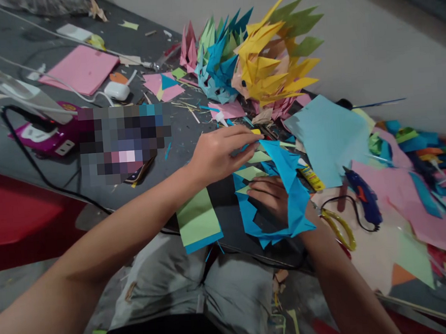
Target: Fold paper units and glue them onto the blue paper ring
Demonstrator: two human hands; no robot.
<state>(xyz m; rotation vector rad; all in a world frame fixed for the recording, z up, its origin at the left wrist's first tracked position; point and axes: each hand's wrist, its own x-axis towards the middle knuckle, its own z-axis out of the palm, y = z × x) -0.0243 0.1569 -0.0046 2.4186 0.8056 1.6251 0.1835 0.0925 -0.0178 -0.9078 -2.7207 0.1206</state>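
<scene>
A ring of folded blue paper (293, 182) with light green pointed pieces along its far left side stands in front of me at the table edge. My left hand (222, 149) reaches over from the left, its fingertips pinched together at the ring's upper edge. Through the ring comes my right hand (271, 196), its fingers bent against the inside of the green and blue points; its thumb is hidden. Just left of the ring lies a stack of light green and blue paper (199, 219). A yellow glue tube (311, 175) lies close behind the ring.
Finished spiky paper models, one yellow (265, 62) and one blue (216, 71), stand at the back. To the right are a blue glue gun (364, 195), yellow-handled scissors (339, 225) and pink sheets (396, 195). A purple power strip (48, 136) with cables and a pixelated area occupy the left.
</scene>
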